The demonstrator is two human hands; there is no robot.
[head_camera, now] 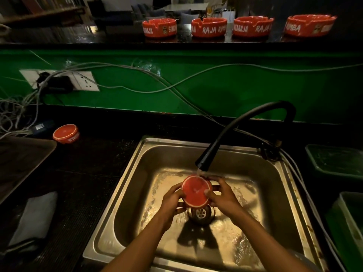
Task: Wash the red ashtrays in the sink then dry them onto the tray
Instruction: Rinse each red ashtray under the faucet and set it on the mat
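Both hands hold one red ashtray (195, 191) over the steel sink (125, 179), its flat underside turned towards me. My left hand (172, 201) grips its left edge and my right hand (223, 198) its right edge. Water runs from the black faucet (204, 160) onto the ashtray's top rim. Another red ashtray (66, 133) lies upside down on the dark counter left of the sink. Several more red ashtrays (159, 27) stand upright in a row on the high ledge at the back. A dark tray (21, 160) sits at the far left.
A grey folded cloth (34, 216) lies on the counter below the tray. Loose cables (121, 83) run along the green wall from a socket plate (78, 80). Green plastic tubs (337, 161) stand right of the sink. The sink drain (200, 213) sits under the hands.
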